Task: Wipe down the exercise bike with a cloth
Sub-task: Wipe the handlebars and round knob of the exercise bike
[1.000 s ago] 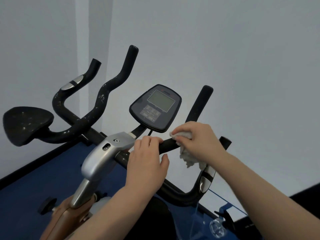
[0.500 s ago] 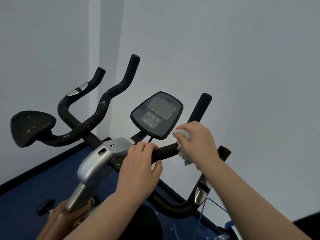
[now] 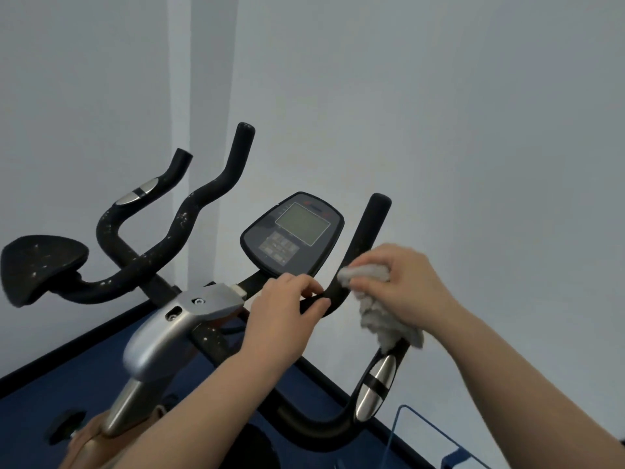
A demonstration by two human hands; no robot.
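Note:
The exercise bike's black handlebar (image 3: 189,228) spreads across the middle, with a grey console (image 3: 292,235) at its centre and a silver stem (image 3: 159,336) below. My left hand (image 3: 284,313) grips the bar just below the console. My right hand (image 3: 402,286) holds a crumpled grey-white cloth (image 3: 375,309) pressed against the base of the right upright grip (image 3: 370,231). Part of the cloth hangs down over the lower right bar.
A black elbow pad (image 3: 40,265) sticks out at the left, speckled with white marks like the left bars. A silver pulse sensor (image 3: 375,387) sits on the lower right bar. White walls stand close behind; blue floor (image 3: 50,401) lies below.
My right hand with the cloth has slid right and slightly up along the bar toward the right upright grip. The view has tilted upward. My left hand keeps its hold.

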